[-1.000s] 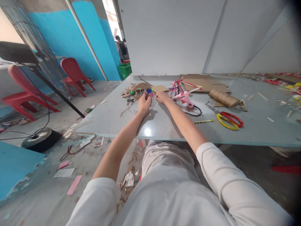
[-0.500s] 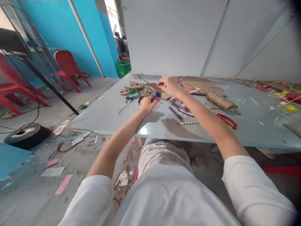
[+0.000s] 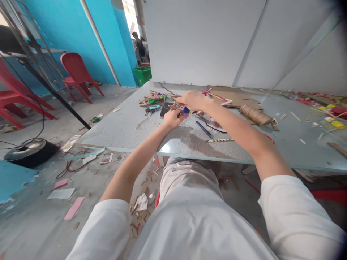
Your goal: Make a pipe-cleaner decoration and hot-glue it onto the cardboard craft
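Blue-and-pink craft piece (image 3: 186,111) — over the table (image 3: 121,130), between the hands; pink part nearer the person, blue beyond, full long axis hidden | left hand (image 3: 173,118): pinching it | right hand (image 3: 193,101): arched above, grip cannot be told | phone (image 3: 165,110) — just left

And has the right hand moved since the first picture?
Yes: the right hand shows higher in view, farther from the near edge of the table; whether raised or reached forward, I cannot tell.
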Available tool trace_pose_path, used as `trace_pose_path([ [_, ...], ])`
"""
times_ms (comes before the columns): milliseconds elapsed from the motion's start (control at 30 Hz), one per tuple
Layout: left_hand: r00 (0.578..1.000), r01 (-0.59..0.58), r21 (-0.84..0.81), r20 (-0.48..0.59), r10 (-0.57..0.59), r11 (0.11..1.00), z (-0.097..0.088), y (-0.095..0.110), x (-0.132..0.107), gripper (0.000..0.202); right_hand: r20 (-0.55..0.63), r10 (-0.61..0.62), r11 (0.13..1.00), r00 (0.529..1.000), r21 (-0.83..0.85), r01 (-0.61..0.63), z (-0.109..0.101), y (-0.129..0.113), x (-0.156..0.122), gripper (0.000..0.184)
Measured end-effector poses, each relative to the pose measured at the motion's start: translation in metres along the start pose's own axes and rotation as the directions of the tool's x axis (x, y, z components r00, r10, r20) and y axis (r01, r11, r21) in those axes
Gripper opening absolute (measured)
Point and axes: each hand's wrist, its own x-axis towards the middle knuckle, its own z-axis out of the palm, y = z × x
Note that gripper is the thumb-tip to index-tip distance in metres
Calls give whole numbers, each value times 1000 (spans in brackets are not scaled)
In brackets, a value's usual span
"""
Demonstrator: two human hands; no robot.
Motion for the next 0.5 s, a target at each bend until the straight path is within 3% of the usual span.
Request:
trace_pose_path([
  [267,999,-11,3,37,11,1000,3,-3,1,29,96,-97,992,991,-73,104,-7,-13,3,34],
  [500,998,14,-33,56,-12,999,3,0,-1,29,91,-113,991,989,-66,119,2,-17,3,30],
])
